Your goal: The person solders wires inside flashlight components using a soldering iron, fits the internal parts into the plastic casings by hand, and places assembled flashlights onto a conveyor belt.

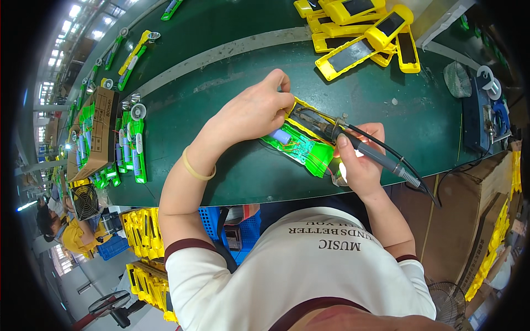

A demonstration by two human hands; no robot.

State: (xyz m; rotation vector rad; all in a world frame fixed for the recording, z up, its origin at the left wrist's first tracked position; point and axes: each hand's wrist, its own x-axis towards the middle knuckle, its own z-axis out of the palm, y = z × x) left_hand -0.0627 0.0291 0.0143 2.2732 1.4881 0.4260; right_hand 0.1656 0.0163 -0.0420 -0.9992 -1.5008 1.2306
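Green circuit assembly (312, 151) lay between left hand (254, 110), curled at yellow casing (308, 124), exact hold indeterminable, and right hand (361, 168), which gripped soldering iron (372, 153).

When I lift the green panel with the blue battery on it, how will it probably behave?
The green panel looks like moulded plastic, so probably fairly stiff. The blue battery near one end may make that end dip. The thin exposed wires could snag.
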